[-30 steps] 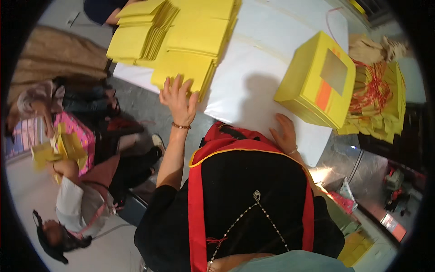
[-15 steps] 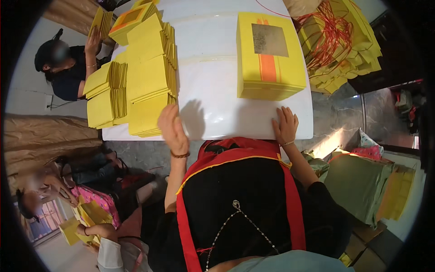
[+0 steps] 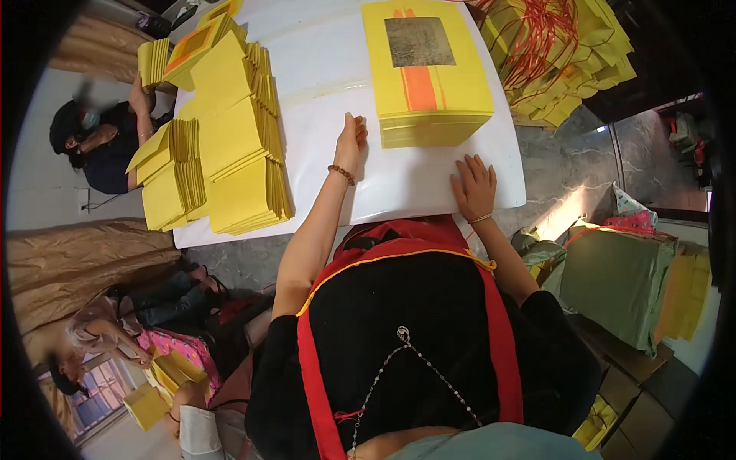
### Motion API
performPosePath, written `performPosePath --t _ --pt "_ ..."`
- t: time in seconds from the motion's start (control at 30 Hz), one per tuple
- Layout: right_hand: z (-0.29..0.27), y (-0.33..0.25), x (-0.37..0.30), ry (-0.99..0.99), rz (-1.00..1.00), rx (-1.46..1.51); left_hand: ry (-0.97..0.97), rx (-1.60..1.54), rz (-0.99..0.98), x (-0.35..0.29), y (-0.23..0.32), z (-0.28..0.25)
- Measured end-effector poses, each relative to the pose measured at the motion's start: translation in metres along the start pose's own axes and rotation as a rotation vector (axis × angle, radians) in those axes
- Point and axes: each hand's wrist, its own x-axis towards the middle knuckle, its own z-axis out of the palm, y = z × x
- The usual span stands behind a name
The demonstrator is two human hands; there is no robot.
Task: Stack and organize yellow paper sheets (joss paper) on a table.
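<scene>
A tall block of stacked yellow paper (image 3: 469,84) stands on the white table, its top sheet marked with an orange stripe and a dark grey-gold patch. Just left of its near corner is my left hand (image 3: 352,141), turned on edge above the table, fingers loosely bent and apart from the block, nothing visible in it. Flat on the table in front of the block rests my right hand (image 3: 476,188), fingers stretched out and empty. Bundles of folded yellow paper (image 3: 238,146) lie in overlapping rows to the left of my left forearm.
Beyond the bundles sits another orange-marked yellow stack (image 3: 192,52). A person (image 3: 96,138) works at the table's left side. Red cords (image 3: 540,38) lie over yellow paper at the far right. A green wrapped bale (image 3: 613,280) stands right of me; people handle yellow paper lower left.
My left hand has moved right and forward, from beside the folded bundles to near the block. My right hand stays on the table. The whole view has shifted a little.
</scene>
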Motion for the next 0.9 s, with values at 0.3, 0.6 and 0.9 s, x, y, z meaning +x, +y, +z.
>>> performPosePath --t 0.3,0.6,0.9 --pt "0.009 0.028 0.066 0.049 1.049 1.340 -0.111 0.002 -0.129 0.044 0.008 0.026" --pt "-0.007 0.024 0.158 -0.556 1.033 1.365 -0.222 -0.280 -0.226 0.069 0.004 0.029" --pt "0.028 0.022 0.182 -0.661 1.217 1.649 -0.289 -0.210 -0.231 0.072 0.011 0.032"
